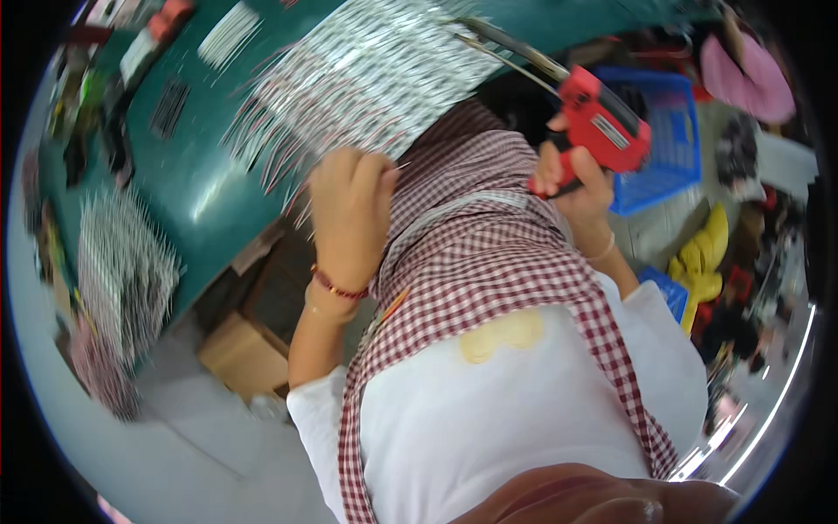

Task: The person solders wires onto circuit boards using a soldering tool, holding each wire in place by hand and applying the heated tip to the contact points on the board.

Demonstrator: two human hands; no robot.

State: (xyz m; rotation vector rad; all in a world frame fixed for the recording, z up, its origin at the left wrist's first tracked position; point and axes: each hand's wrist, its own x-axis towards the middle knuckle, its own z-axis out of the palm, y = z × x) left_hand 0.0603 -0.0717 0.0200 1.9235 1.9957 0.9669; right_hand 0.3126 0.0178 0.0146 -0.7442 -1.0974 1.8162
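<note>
A wide layer of thin white wires with red and black strands lies across the green table, its loose ends pointing toward me. At those ends my left hand is closed, fingertips pressed together. What it pinches is too small to make out, though a fine wire-like tip shows beside the fingers. My right hand is wrapped round the grip of a red and black pistol-shaped tool. Its long metal nose slants up and left over the right edge of the wire layer, apart from my left hand.
A green table carries a bundle of wires at left and a small white bundle behind. Right of me stands a blue plastic crate, with a yellow object nearby. A cardboard box sits below the table edge.
</note>
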